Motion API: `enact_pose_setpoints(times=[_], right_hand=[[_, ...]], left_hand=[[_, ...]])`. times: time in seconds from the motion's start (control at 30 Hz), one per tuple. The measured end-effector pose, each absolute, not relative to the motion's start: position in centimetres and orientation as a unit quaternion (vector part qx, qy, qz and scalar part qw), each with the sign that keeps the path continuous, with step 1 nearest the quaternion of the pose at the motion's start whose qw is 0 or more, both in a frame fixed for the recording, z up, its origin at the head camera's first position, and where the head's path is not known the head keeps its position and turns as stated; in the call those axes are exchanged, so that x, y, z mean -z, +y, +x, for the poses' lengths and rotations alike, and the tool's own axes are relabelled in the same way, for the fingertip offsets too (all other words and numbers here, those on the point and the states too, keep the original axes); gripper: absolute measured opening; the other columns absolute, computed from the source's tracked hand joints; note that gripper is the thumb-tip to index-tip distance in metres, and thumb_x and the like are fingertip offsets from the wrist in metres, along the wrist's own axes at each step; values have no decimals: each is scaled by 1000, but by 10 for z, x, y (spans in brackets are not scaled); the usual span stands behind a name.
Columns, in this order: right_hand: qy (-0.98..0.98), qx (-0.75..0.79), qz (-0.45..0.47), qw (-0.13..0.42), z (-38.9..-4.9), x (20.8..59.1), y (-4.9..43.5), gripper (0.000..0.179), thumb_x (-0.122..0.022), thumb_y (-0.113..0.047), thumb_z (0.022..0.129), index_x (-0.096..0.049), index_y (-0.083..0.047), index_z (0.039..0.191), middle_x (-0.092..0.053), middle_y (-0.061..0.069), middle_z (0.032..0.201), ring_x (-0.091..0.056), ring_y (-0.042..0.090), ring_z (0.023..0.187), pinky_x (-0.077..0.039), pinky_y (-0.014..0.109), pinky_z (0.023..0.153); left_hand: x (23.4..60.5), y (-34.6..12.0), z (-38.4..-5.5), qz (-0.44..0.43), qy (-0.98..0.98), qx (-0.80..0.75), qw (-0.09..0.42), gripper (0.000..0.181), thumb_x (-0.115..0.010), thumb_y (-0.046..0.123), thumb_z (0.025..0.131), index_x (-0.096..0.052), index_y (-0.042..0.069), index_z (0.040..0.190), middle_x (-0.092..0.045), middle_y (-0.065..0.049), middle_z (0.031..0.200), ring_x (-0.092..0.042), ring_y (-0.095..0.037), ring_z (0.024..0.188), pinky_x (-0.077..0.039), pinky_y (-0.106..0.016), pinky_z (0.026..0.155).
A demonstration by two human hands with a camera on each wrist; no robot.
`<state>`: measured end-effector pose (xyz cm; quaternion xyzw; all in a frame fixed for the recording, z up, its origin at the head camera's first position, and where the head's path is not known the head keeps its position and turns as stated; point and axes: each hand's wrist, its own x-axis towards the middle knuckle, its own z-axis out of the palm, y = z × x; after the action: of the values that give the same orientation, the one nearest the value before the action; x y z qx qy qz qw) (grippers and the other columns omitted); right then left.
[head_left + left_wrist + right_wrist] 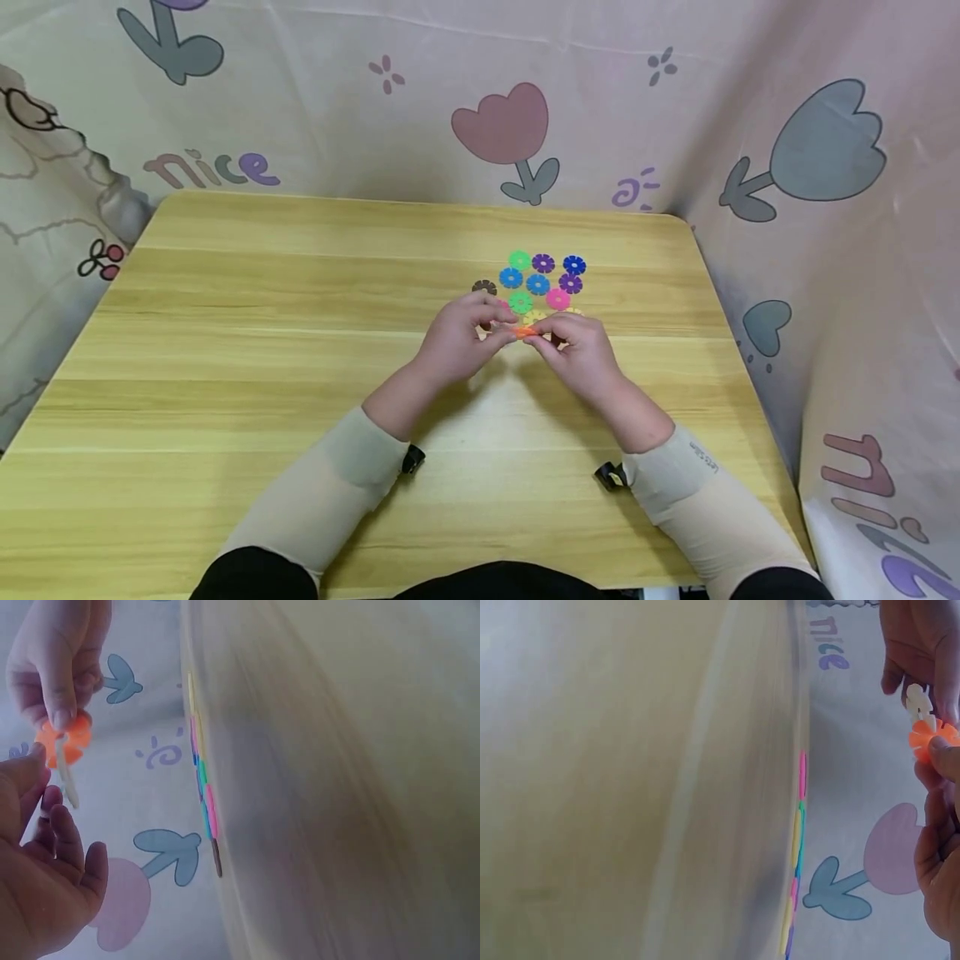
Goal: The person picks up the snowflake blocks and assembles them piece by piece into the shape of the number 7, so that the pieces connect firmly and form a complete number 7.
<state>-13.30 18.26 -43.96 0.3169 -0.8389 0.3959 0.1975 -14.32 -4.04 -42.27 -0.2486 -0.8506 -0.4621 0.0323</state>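
Both hands meet above the table, just in front of a group of flat, notched interlocking discs. My right hand [583,352] pinches an orange notched disc [73,742] between thumb and fingers. A white notched disc [918,701] stands crosswise against the orange one, its edge at a slot; how deep it sits cannot be made out. My left hand [461,337] pinches the pair from the other side with thumb and forefinger, its other fingers loosely bent in the left wrist view. In the head view the fingers largely hide the white disc.
Loose discs lie flat beyond the hands: green [520,302], light blue [537,284], purple [570,283], dark blue [574,264], pink [558,298], brown [484,287] and yellow [534,317]. The wooden table [225,375] is bordered by a patterned curtain [322,100] at the back and sides.
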Motion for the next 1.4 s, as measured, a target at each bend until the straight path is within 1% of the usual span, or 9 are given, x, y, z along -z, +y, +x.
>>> enact_pose_setpoints(times=[0.13, 0.33, 0.5, 0.7, 0.8, 0.9, 1.07, 1.23, 1.4], right_hand=[[-836, -395, 328, 194, -133, 441, 180, 8, -84, -1, 88, -79, 0, 93, -77, 10, 86, -66, 18, 69, -56, 32, 61], [-849, -381, 322, 173, -132, 441, 179, 8, -84, -4, 90, -79, -1, 94, -77, 9, 87, -68, 19, 71, -57, 32, 63], [-883, -345, 286, 139, -137, 436, 190, 13, -87, -4, 87, -78, -1, 97, -78, 11, 94, -71, 25, 76, -60, 38, 68], [-925, -287, 223, 108, -153, 434, 214, 10, -79, -5, 95, -77, 1, 102, -77, 13, 98, -70, 28, 82, -60, 44, 76], [-946, -257, 183, 79, -160, 434, 222, 19, -75, -9, 98, -76, 3, 113, -75, 15, 103, -70, 31, 89, -58, 48, 81], [-963, -226, 138, 44, -165, 434, 228, 32, -73, -16, 100, -72, 4, 125, -73, 18, 114, -69, 36, 99, -56, 52, 89], [-978, -188, 89, -4, -171, 438, 235, 48, -72, -27, 102, -65, 7, 135, -69, 23, 122, -66, 41, 112, -52, 58, 99], [-985, -152, 71, -46, -178, 441, 234, 57, -70, -34, 103, -62, 10, 139, -66, 28, 126, -62, 46, 120, -49, 60, 104], [-989, -122, 58, -68, -181, 442, 232, 50, -68, -33, 104, -67, 8, 131, -65, 27, 124, -62, 46, 116, -50, 60, 101]], left_hand=[[424, -36, -143, -270, -862, 428, 40, 14, -84, 17, 94, -84, 10, 106, -72, -2, 104, -65, -20, 88, -55, -32, 75], [426, -34, -143, -265, -878, 397, 35, 11, -81, 19, 96, -85, 11, 102, -71, 0, 95, -61, -16, 82, -52, -31, 72], [425, -35, -142, -238, -892, 385, 16, 8, -80, 17, 97, -84, 12, 102, -68, 1, 93, -58, -16, 80, -50, -31, 71], [425, -38, -143, -231, -902, 366, 14, 6, -81, 19, 97, -83, 14, 98, -66, 3, 90, -58, -16, 79, -51, -32, 72], [425, -38, -143, -234, -903, 360, 15, 7, -82, 21, 96, -83, 14, 98, -67, 4, 91, -59, -15, 80, -51, -31, 73], [425, -38, -143, -232, -904, 360, 10, 7, -81, 21, 96, -83, 14, 98, -67, 4, 91, -58, -15, 80, -51, -31, 73], [425, -37, -142, -231, -905, 356, 2, 6, -81, 21, 97, -83, 15, 99, -67, 5, 92, -59, -15, 82, -52, -31, 74], [425, -37, -142, -229, -912, 341, 1, 7, -81, 21, 97, -83, 16, 100, -67, 4, 93, -60, -15, 83, -52, -32, 75], [425, -37, -142, -227, -915, 334, -4, 8, -80, 20, 98, -83, 14, 102, -67, 3, 95, -61, -16, 85, -53, -33, 76]])
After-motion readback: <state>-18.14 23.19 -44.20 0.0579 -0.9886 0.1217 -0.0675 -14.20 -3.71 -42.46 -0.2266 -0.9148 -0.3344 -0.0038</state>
